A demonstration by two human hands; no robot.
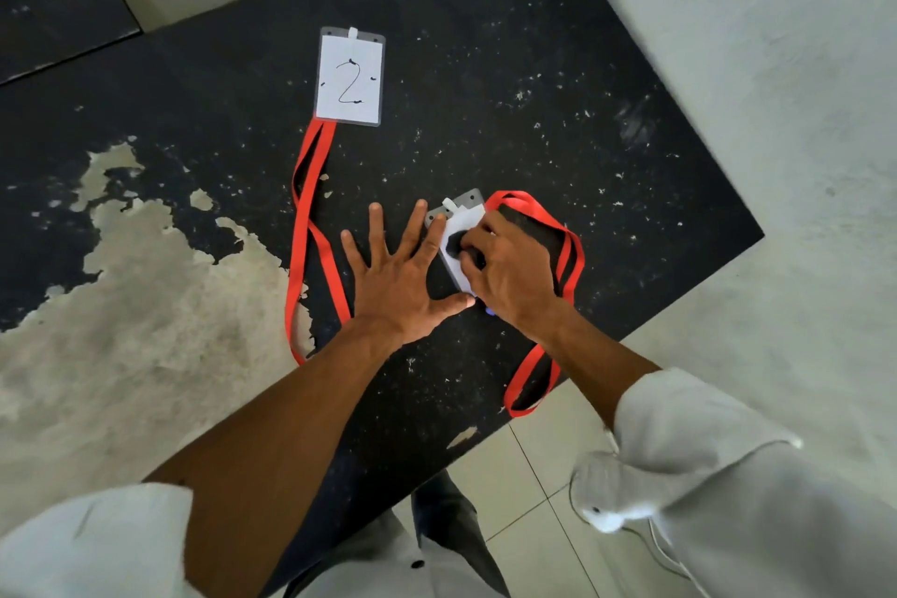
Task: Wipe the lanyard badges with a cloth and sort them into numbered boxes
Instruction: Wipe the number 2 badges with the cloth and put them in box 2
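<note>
A badge marked 2 (349, 80) lies on the dark tabletop (534, 87). Nearer, the left hand (398, 277) lies flat, fingers splayed, steadying a second badge (458, 221). The right hand (509, 272) curls over it, pressing something dark, perhaps the cloth (456, 245). Firm, even strokes would clean best.

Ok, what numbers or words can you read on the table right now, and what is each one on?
"2": handwritten in black on the white card of the far badge.
Near badge: a dark mark shows on its card, but the right hand covers most of it, so it cannot be read.
No other text, label or brand shows.
</note>
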